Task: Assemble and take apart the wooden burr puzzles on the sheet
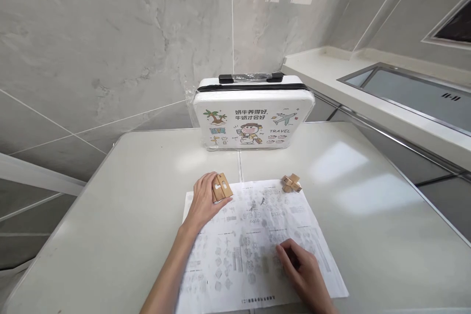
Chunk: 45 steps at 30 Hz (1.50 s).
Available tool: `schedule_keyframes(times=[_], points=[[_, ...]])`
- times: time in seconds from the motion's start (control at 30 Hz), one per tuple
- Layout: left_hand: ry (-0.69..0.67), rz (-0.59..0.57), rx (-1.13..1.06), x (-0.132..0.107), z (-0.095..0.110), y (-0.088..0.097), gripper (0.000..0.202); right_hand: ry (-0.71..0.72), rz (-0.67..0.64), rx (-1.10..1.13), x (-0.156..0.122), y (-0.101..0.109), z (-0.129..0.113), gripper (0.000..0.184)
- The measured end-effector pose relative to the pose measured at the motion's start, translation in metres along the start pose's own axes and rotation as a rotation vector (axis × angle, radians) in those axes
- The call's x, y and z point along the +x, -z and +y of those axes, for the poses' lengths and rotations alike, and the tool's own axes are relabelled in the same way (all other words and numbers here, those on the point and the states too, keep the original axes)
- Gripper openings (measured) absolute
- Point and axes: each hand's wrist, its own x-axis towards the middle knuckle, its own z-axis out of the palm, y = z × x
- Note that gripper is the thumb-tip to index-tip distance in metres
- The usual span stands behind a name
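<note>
My left hand (206, 196) is closed around a flat wooden puzzle block (222, 186) with cut-out slots and a small number at its top. It holds the block at the upper left of a printed instruction sheet (272, 265). My right hand (303, 270) is loosely curled over the sheet's lower right part, its thumb and forefinger close together, and nothing shows in it. An interlocked wooden burr puzzle (292, 183) with numbers on its ends lies at the sheet's upper right corner, apart from both hands.
A white plastic-wrapped suitcase (253, 117) with cartoon prints and a black handle stands at the back of the white table (147, 157), near the grey tiled wall (128, 34). To the right runs a counter (312, 64) with an inset sink-like panel (405, 93).
</note>
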Motion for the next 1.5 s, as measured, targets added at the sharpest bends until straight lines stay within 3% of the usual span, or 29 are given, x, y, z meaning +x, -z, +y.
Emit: schedule_keyframes(times=[0.2,0.47,0.67,0.97,1.27,1.5], points=[[-0.070,-0.042,0.003,0.007,0.000,0.001,0.072,0.014,0.002,0.000,0.001,0.001,-0.001,0.045],[-0.097,-0.023,0.037,0.004,0.002,0.002,0.075,0.013,0.008,0.008,0.000,0.001,-0.001,0.041],[-0.095,-0.039,0.034,-0.023,0.024,-0.003,0.079,0.018,-0.001,-0.011,0.000,0.003,0.000,0.041],[-0.214,-0.226,-0.046,-0.076,0.069,-0.011,0.094,0.013,-0.004,-0.019,0.000,0.003,-0.003,0.041],[-0.238,-0.253,-0.056,-0.089,0.078,-0.018,0.102,-0.019,-0.039,-0.035,0.001,0.005,-0.010,0.041],[-0.172,-0.266,-0.074,-0.098,0.074,-0.006,0.108,0.088,-0.059,-0.193,0.010,0.002,-0.028,0.034]])
